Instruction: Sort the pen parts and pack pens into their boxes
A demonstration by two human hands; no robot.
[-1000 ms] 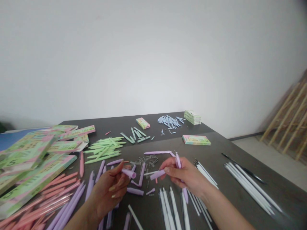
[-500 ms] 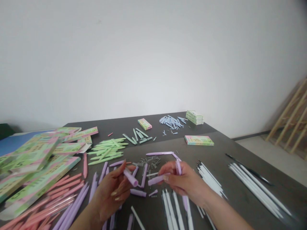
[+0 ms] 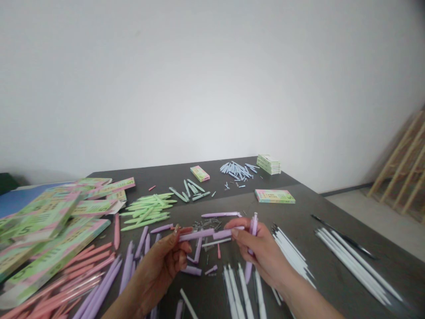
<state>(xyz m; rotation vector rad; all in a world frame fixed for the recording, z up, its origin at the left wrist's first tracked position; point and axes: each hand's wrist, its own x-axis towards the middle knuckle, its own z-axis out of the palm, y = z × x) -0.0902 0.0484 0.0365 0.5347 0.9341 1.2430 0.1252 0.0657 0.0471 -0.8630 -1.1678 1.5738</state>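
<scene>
My left hand [image 3: 161, 268] is closed, pinching a purple pen barrel [image 3: 197, 235] between thumb and fingertips. My right hand [image 3: 264, 250] pinches another purple pen piece [image 3: 223, 234], whose end meets or nearly meets the barrel; I cannot tell if they join. A whole purple pen [image 3: 254, 225] is also tucked upright in the right hand's fingers. Beneath the hands lie a white refill [image 3: 216, 242], loose purple parts [image 3: 191, 270] and a pile of small springs [image 3: 206, 223]. Behind them rests another purple pen [image 3: 219, 215].
White refills [image 3: 237, 288] lie in bundles in front and to the right. Green pens [image 3: 149, 208], pink barrels [image 3: 79, 274] and flat printed boxes [image 3: 49, 221] spread over the left. Blue pens [image 3: 235, 168] and stacked boxes [image 3: 268, 164] sit far back.
My hands have brought the two purple pieces end to end; the left barrel has turned from pointing toward me to sideways. The pen in my right hand now stands more visibly upright.
</scene>
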